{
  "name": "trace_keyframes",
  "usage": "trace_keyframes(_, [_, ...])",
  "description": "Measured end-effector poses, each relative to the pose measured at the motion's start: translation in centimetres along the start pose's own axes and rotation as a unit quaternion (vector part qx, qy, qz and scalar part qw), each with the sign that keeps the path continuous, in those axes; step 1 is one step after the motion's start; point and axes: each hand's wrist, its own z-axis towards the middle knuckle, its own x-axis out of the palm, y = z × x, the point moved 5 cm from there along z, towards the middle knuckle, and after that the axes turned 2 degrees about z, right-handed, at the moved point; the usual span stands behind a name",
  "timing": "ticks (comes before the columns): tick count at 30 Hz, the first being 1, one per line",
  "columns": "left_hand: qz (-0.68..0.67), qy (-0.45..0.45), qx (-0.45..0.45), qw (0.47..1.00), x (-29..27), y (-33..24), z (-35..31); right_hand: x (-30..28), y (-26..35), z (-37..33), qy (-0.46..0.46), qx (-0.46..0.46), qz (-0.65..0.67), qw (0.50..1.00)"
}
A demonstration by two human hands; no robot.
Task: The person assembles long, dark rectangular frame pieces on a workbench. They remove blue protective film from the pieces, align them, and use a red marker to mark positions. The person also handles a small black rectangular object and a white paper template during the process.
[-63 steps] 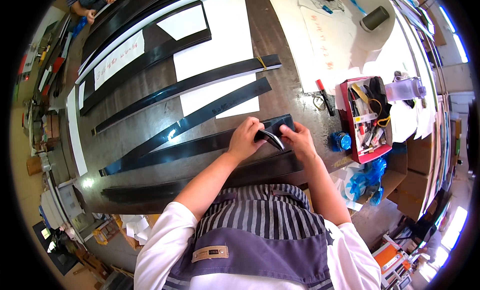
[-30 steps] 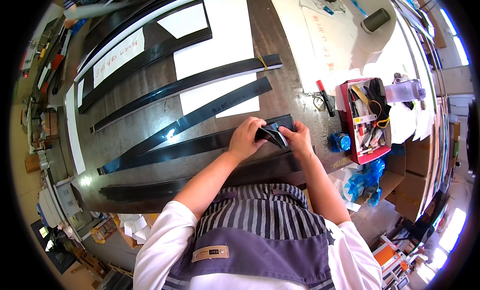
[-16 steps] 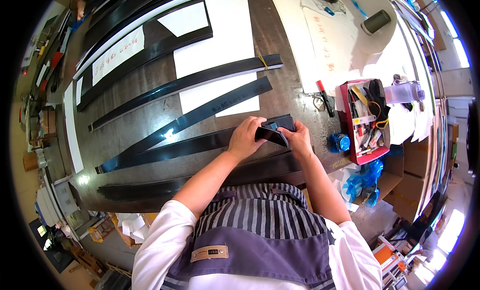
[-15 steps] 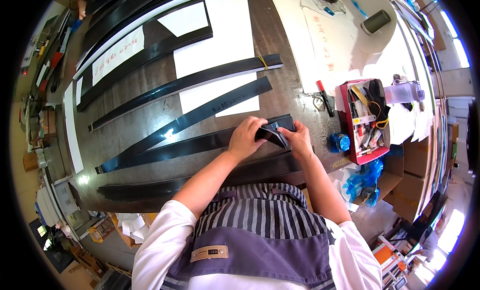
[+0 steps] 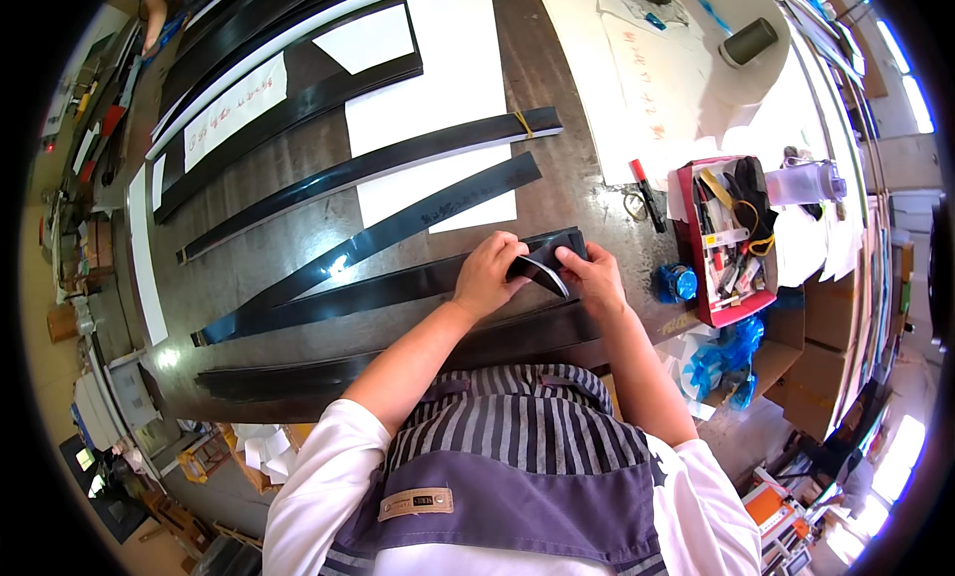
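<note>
A stack of glossy black strips (image 5: 388, 286) lies across the table, its right end between my two hands. My left hand (image 5: 489, 276) is closed round the stack near that end, and a few strip ends (image 5: 545, 275) peel away there, curling toward me. At the stack's right tip, my right hand (image 5: 595, 278) is closed with its thumb on top of the strips. Another dark strip (image 5: 398, 233) with faint writing slants away from the stack, meeting it at the left. Beyond it is a bundle of black strips (image 5: 368, 170) tied with a yellow band.
More black strips (image 5: 298, 377) lie along the table's near edge. Wider black pieces with white sheets (image 5: 239, 108) are stacked at the far left. On the right are a red marker (image 5: 642, 183), a red box of tools (image 5: 708, 278), a blue tape roll (image 5: 676, 283) and a purple bottle (image 5: 796, 183).
My right thumb has shifted off the peeled strip ends onto the strips at the tip. The peeled ends now hang apart from it. My left hand has hardly moved.
</note>
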Motion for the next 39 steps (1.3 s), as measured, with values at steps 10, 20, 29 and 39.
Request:
trace_keyframes(10, [-0.019, 0.001, -0.025, 1.0, -0.2, -0.4, 0.4, 1.3, 0.8, -0.8, -0.026, -0.036, -0.002, 0.999])
trace_keyframes(20, [-0.027, -0.003, -0.015, 1.0, 0.1, -0.1, 0.2, 0.5, 0.7, -0.4, -0.03, -0.021, -0.012, 0.999])
trace_keyframes(29, [-0.008, 0.001, -0.009, 1.0, 0.2, 0.2, -0.3, 0.0, 0.6, -0.5, -0.006, 0.045, 0.082, 0.996])
trace_keyframes(39, [0.005, 0.0, 0.002, 1.0, -0.1, -0.4, 0.1, 0.4, 0.8, -0.7, -0.004, 0.005, -0.002, 1.0])
